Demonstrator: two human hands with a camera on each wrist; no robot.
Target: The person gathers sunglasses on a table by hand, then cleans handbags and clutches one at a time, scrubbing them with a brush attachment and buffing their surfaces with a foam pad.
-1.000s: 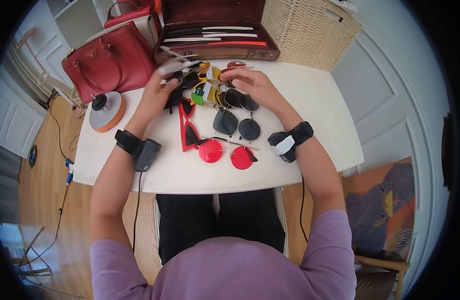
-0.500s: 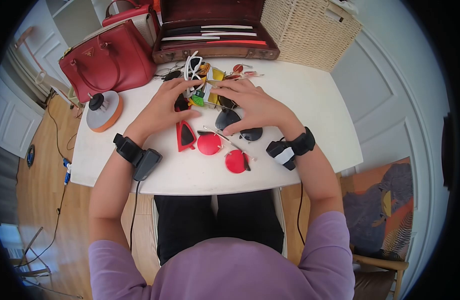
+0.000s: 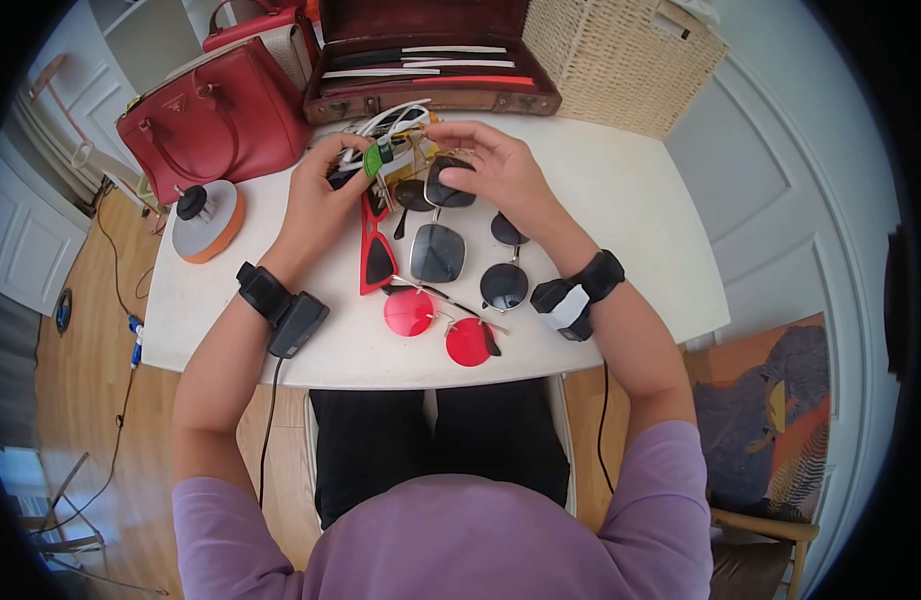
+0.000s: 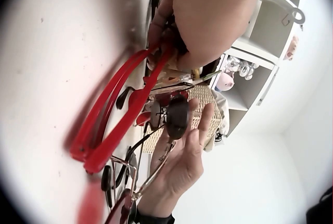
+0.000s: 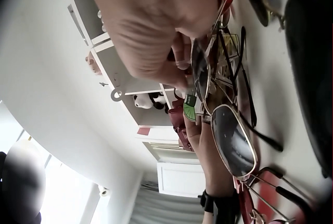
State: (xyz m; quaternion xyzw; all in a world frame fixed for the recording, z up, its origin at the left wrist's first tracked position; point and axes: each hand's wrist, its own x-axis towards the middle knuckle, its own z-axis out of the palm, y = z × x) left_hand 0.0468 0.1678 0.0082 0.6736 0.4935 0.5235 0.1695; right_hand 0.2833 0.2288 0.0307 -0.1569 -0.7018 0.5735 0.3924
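Observation:
At the pile's far left, my left hand pinches yellow-lensed novelty glasses by their green lime slice. White-framed glasses lie just beyond. Over the middle, my right hand has its fingers spread and loosely bent, its thumb overlapping the upper lens of square dark sunglasses. These sunglasses are thin and gold-rimmed in the right wrist view. Red-framed sunglasses lie below the left hand. Nearer the table edge are round red-lensed glasses. Round dark sunglasses lie below the right hand.
An open brown case holding several black, white and red strips stands at the back. Red handbags are on the left and a woven basket on the right. A grey and orange disc sits on the white table.
White glasses have ended up lying at the back of the pile. The lime glasses have been tilted up in the left hand. Square sunglasses and red-lensed glasses have shifted slightly.

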